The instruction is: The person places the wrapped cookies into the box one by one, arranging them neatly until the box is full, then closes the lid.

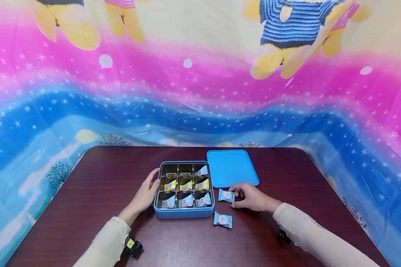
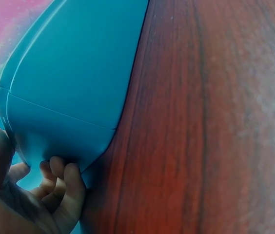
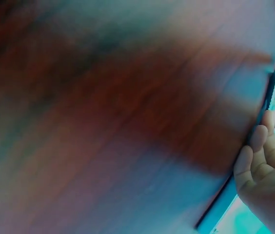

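Note:
A blue tin [image 1: 184, 213] with a dark gold divided insert stands on the table. Its front row holds blue-wrapped candies [image 1: 186, 200], its middle row yellow-wrapped ones [image 1: 185, 185], and one blue-and-pink candy [image 1: 202, 171] sits in the back right compartment. My left hand [image 1: 143, 196] grips the tin's left side, thumb at the rim, with fingers [image 2: 71, 187] bent against the wall. To the tin's right, my right hand [image 1: 252, 196] pinches a blue-wrapped candy [image 1: 226, 195] between thumb and forefinger. Nearer me lies another blue-wrapped candy [image 1: 222, 220], untouched.
A flat blue lid [image 1: 232, 168] lies behind the right hand, close against the tin's right side. The dark red wooden table [image 1: 113, 174] has rounded far corners. A patterned cloth [image 1: 187, 92] hangs behind it.

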Tool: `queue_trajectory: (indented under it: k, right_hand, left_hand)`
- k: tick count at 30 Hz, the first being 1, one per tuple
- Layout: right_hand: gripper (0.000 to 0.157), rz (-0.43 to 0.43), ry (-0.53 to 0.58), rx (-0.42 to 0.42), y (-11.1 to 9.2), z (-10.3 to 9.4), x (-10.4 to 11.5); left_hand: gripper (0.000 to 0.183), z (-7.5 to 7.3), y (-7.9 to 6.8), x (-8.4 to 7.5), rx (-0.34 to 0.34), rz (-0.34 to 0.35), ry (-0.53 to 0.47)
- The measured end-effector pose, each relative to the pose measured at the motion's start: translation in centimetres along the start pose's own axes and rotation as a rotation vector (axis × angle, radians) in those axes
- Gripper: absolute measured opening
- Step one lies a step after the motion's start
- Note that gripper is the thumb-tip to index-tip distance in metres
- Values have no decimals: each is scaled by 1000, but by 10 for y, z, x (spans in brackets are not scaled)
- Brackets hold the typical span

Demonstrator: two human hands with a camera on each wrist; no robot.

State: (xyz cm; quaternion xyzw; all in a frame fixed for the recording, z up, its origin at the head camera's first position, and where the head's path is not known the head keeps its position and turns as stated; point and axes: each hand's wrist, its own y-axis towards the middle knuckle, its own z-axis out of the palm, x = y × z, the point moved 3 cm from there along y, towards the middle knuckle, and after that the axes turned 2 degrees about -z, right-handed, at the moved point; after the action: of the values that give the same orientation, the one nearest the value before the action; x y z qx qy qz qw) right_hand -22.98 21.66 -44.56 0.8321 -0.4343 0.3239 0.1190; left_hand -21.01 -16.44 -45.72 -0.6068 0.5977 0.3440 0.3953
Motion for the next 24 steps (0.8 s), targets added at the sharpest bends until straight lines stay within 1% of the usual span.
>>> queue_trajectory:
  k: [3,9,16,24]
  right_hand:
    - [36,13,4,1,1,1,-1]
    - [35,35,65,0,4,4,-6]
    - [26,1,120,-4,5,4,-9]
    - [25,-11,119,5,4,4,-10]
  left_hand:
    - [48,0,0,0,0,2,-6]
    - [48,0,1,1,-2,3,-1]
    - [49,0,1,-1,0,-8,12]
    - [50,1,2,1,-7,-17,22]
